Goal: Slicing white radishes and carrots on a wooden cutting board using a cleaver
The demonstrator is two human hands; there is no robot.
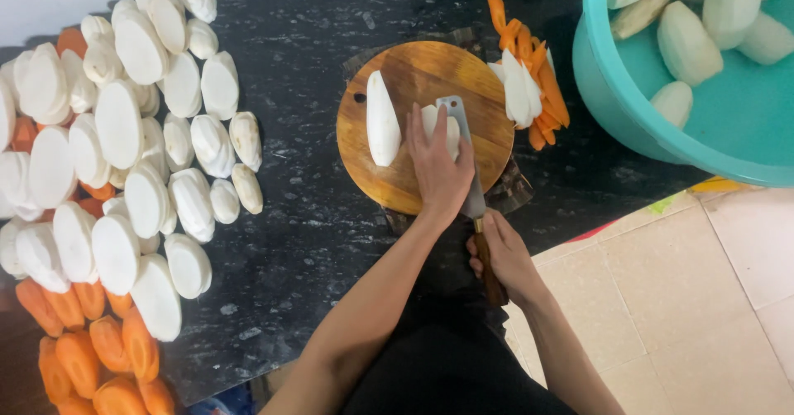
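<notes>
A round wooden cutting board (422, 72) lies on a dark speckled counter (306, 217). My left hand (438, 167) presses flat on a white radish piece (452, 130) on the board. My right hand (504, 258) grips the wooden handle of a cleaver (463, 146), whose blade rests along the right side of that piece. A second radish half (382, 119) lies cut side up at the board's left.
Sliced white radish pieces (124, 134) cover the counter's left, with carrot chunks (91, 349) at the lower left. Carrot and radish strips (529, 84) lie right of the board. A teal basin (628, 101) holds peeled radishes (686, 43). Beige floor tiles (703, 299) show at the lower right.
</notes>
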